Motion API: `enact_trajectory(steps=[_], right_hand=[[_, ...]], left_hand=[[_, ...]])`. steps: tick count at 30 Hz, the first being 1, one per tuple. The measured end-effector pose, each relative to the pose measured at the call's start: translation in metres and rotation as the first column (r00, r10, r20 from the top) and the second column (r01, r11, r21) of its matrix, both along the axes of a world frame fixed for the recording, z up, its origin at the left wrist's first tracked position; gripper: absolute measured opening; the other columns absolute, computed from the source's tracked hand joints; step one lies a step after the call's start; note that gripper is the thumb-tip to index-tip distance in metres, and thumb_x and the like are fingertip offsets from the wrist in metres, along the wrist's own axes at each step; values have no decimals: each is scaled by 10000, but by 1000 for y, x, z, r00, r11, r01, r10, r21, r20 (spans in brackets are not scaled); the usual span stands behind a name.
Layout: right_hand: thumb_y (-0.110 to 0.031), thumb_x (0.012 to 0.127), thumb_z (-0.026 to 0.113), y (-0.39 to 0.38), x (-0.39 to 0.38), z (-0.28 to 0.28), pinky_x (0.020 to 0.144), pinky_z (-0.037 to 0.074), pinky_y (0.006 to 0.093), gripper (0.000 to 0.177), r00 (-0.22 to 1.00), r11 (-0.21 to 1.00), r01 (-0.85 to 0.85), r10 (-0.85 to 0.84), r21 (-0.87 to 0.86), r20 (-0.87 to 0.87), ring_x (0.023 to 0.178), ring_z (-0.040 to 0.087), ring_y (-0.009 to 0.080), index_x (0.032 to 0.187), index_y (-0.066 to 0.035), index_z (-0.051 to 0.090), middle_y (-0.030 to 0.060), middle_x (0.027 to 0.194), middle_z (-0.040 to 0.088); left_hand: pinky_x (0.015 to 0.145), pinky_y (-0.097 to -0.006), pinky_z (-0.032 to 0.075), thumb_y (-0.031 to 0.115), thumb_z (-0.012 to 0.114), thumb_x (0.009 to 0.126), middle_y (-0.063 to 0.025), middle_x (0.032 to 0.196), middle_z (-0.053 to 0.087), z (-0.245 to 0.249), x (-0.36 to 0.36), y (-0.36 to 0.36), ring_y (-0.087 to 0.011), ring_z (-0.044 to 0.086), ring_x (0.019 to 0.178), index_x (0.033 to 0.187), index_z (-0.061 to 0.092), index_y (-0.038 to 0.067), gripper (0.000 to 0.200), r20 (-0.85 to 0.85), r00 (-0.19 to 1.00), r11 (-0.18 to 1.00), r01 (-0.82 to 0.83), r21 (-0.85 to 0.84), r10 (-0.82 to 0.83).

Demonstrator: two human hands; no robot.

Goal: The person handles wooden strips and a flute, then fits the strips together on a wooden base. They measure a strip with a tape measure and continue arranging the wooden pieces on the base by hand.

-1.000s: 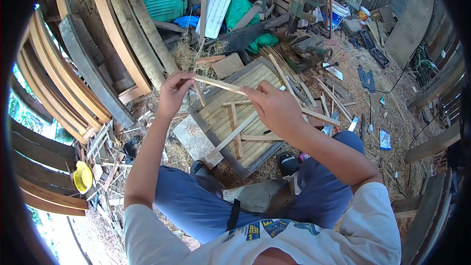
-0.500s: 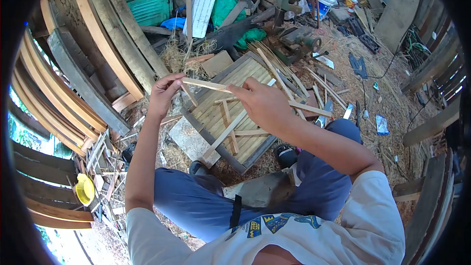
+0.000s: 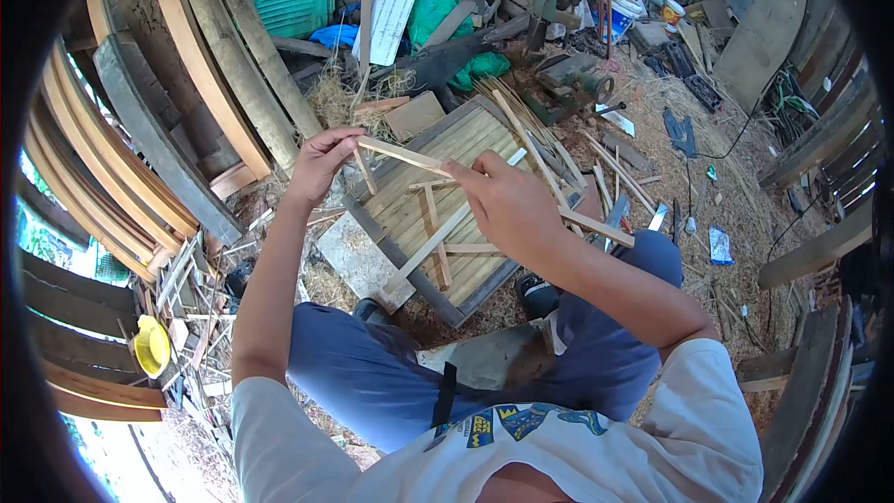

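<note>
A thin wooden strip (image 3: 400, 155) is stretched between my two hands, raised above the slatted wooden panel. My left hand (image 3: 324, 164) pinches its left end, where another short strip (image 3: 364, 170) hangs down. My right hand (image 3: 498, 197) has its fingers closed on the other end, and a strip (image 3: 598, 225) sticks out past that hand on the right. Below, the panel (image 3: 391, 202) has a dark frame, and several loose strips lie across it, with a long pale one (image 3: 431, 247) running diagonally.
Long boards (image 3: 200, 65) lean at the left. A yellow bowl (image 3: 152, 346) sits at the lower left, and a green crate (image 3: 293, 7) at the back. A machine with a round wheel (image 3: 603, 88) stands beyond the panel. Sticks and shavings cover the ground.
The view has shifted slightly. Both hands keep their hold on the strip, which has tilted a little more downward to the right.
</note>
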State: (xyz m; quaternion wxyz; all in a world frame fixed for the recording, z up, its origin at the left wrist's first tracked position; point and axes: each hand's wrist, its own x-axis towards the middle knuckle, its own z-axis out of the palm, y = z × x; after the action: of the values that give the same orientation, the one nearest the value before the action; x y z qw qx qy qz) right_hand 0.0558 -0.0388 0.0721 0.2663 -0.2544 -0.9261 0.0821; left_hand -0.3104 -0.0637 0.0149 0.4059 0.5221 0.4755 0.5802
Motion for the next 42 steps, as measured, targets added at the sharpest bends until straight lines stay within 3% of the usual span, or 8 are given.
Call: enact_trajectory(steps=[11, 20, 26, 29, 32, 36, 38, 42], right_hand=[[56, 911, 571, -9, 0, -9, 798, 529, 501, 596, 989, 967, -144, 133, -209, -63, 925, 635, 414, 1498, -22, 509, 200, 1100, 577], [86, 884, 574, -17, 16, 25, 824, 549, 491, 687, 981, 957, -128, 161, -261, 112, 961, 659, 420, 1547, -44, 450, 213, 1181, 582], [-1, 946, 612, -4, 37, 51, 814, 574, 439, 685, 979, 882, -144, 194, -448, 68, 914, 697, 374, 1592, -127, 422, 201, 1179, 639], [-74, 1016, 659, 10, 45, 55, 745, 578, 350, 631, 972, 692, -142, 234, -708, 33, 836, 712, 188, 1603, -144, 439, 125, 1137, 673], [-131, 1051, 644, 36, 46, 43, 743, 586, 315, 573, 943, 507, -257, 317, -823, -99, 816, 713, 160, 1589, -98, 451, 99, 1103, 675], [-234, 1041, 676, 60, 44, 29, 781, 590, 329, 572, 947, 256, -175, 307, -951, -92, 881, 705, 155, 1555, -69, 487, 99, 1103, 694], [-271, 1039, 686, 66, 44, 25, 773, 581, 312, 569, 960, 114, -104, 270, -988, -70, 873, 689, 143, 1534, -55, 509, 82, 1067, 700], [-299, 1039, 688, 77, 44, 4, 775, 573, 306, 519, 910, 233, -181, 409, -956, -73, 870, 670, 122, 1458, -16, 572, 56, 1009, 710]], left_hand=[[896, -233, 532, 201, 690, 1044, 8, 1124, 725, -1, -10, 2, -68, 650, 1020, 1235, 736, 55, 244, 37, 999, 999, 31, -39, -30], [860, -219, 521, 205, 690, 1045, 19, 1099, 725, -9, -27, 6, -62, 644, 973, 1222, 743, 56, 237, 96, 995, 999, 23, -28, -21], [999, -385, 561, 196, 636, 1070, -56, 1183, 724, -16, -43, 4, -170, 678, 1104, 1231, 695, 46, 228, 223, 975, 1000, 15, 20, -20], [1016, -395, 565, 191, 627, 1074, -68, 1202, 722, -16, -44, 3, -184, 680, 1118, 1226, 694, 48, 219, 235, 972, 1000, 2, 19, -7], [1029, -395, 564, 196, 629, 1072, -78, 1224, 718, -16, -47, 1, -191, 679, 1132, 1217, 695, 52, 214, 247, 969, 1000, 10, 25, -16], [955, -297, 596, 198, 629, 1076, -47, 1174, 733, -13, -41, 1, -139, 697, 1085, 1219, 710, 45, 225, 246, 968, 997, 31, 69, -47], [988, -353, 582, 198, 628, 1075, -80, 1216, 721, -20, -54, 4, -172, 685, 1115, 1215, 697, 49, 216, 254, 966, 999, 27, 33, -35], [995, -371, 575, 198, 618, 1080, -94, 1238, 714, -20, -53, 7, -185, 681, 1114, 1215, 687, 49, 213, 228, 973, 999, 14, 28, -21]])
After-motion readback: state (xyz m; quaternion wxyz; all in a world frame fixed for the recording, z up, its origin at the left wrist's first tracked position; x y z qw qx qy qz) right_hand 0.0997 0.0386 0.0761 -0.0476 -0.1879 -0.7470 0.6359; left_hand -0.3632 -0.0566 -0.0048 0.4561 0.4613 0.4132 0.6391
